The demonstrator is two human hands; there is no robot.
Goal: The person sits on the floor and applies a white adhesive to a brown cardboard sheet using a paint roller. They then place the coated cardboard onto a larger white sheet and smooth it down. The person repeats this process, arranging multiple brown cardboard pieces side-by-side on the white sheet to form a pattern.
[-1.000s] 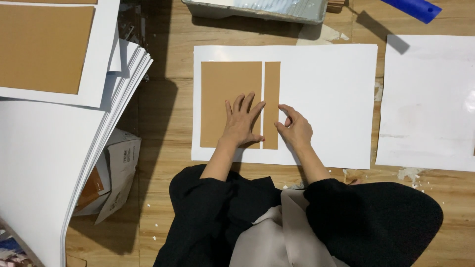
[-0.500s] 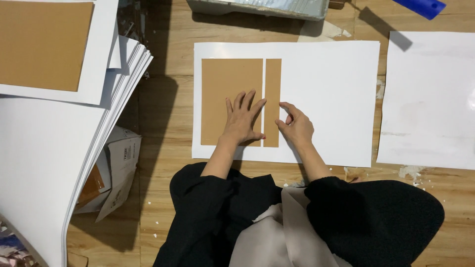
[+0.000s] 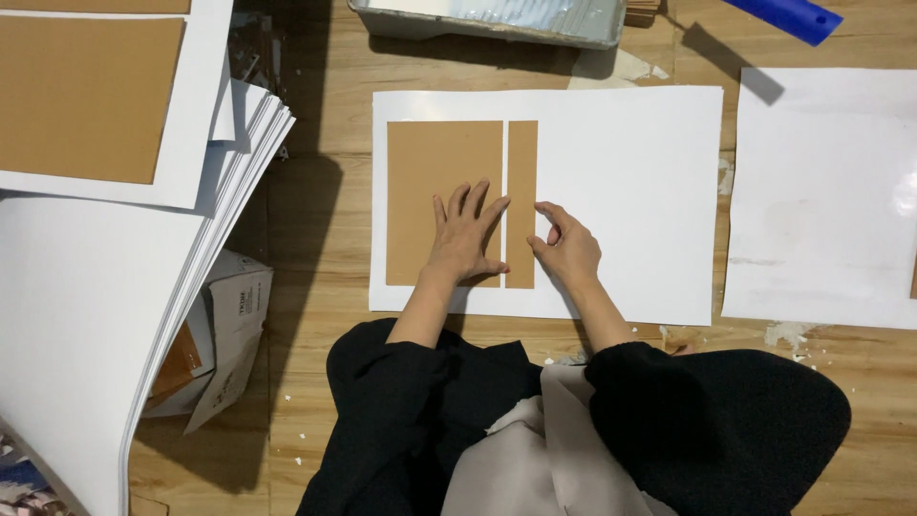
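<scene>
A white sheet [image 3: 630, 191] lies on the wooden floor in front of me. On its left part sit a wide brown cardboard panel [image 3: 420, 182] and a narrow brown cardboard strip [image 3: 522, 172], side by side with a thin gap. My left hand [image 3: 465, 237] lies flat, fingers spread, on the lower right of the wide panel. My right hand [image 3: 567, 250] rests on the sheet just right of the strip, thumb and forefinger touching the strip's lower edge.
A thick stack of white sheets [image 3: 86, 315] fans out at left, with a brown-panelled sheet [image 3: 86, 96] on top. A cardboard box [image 3: 224, 334] lies under the stack. Another white sheet [image 3: 821, 201] lies at right, a metal tray [image 3: 487, 19] behind, a blue tool [image 3: 783, 14] top right.
Both hands stay in the same place on the panel and strip. The view has shifted only slightly.
</scene>
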